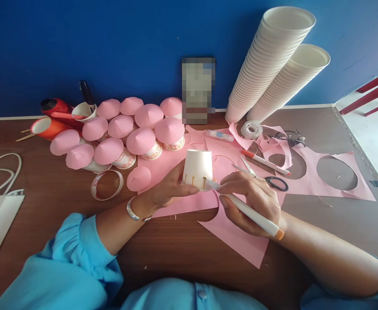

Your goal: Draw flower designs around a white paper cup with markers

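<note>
My left hand [169, 187] is wrapped round an upside-down white paper cup [198, 168] and holds it just above the table. Small gold marks run along the cup's lower edge. My right hand [253, 202] grips a white marker with an orange end [250, 213], and the marker's tip touches the cup's lower rim. Both hands hover over pink paper sheets [237, 237] on the brown table.
A cluster of cups topped with pink paper cones [124, 133] stands at the back left. Two tall stacks of white cups [273, 64] lean on the blue wall. Scissors [273, 181], a second marker [266, 162], a glue tube [219, 135], tape [251, 129] and cut pink sheets [334, 176] lie right.
</note>
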The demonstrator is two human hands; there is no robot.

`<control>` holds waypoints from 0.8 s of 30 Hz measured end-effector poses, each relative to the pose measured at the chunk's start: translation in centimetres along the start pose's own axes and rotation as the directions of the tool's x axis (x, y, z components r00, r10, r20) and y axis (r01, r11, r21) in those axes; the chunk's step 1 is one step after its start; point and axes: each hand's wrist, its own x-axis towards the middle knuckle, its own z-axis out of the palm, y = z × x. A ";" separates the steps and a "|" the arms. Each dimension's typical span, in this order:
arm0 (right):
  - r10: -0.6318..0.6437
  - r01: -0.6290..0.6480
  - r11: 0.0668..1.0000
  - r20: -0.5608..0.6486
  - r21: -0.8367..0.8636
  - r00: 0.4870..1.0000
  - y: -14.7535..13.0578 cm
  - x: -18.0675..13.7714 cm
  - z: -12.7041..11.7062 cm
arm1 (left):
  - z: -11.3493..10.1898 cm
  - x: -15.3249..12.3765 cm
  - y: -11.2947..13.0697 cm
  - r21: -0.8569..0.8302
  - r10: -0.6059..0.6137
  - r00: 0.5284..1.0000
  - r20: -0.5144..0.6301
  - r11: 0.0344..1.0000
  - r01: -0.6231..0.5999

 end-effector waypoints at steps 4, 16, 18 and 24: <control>-0.001 0.001 1.000 -0.009 -0.015 1.000 -0.1 0.1 0.0 | 0.0 -0.2 0.0 0.018 -0.034 0.999 -0.002 0.999 0.034; 0.009 -0.009 1.000 -0.016 0.004 1.000 -0.1 0.0 0.1 | -0.1 0.1 -0.1 -0.015 0.003 1.000 0.003 1.000 -0.003; 0.009 -0.009 1.000 -0.013 0.007 1.000 -0.1 0.1 0.1 | -0.1 0.1 -0.1 -0.025 0.002 1.000 0.002 1.000 -0.002; -0.031 0.034 0.999 -0.074 0.034 0.997 0.0 0.0 0.0 | -0.6 0.2 -0.3 -0.022 -0.018 0.999 0.034 1.000 0.018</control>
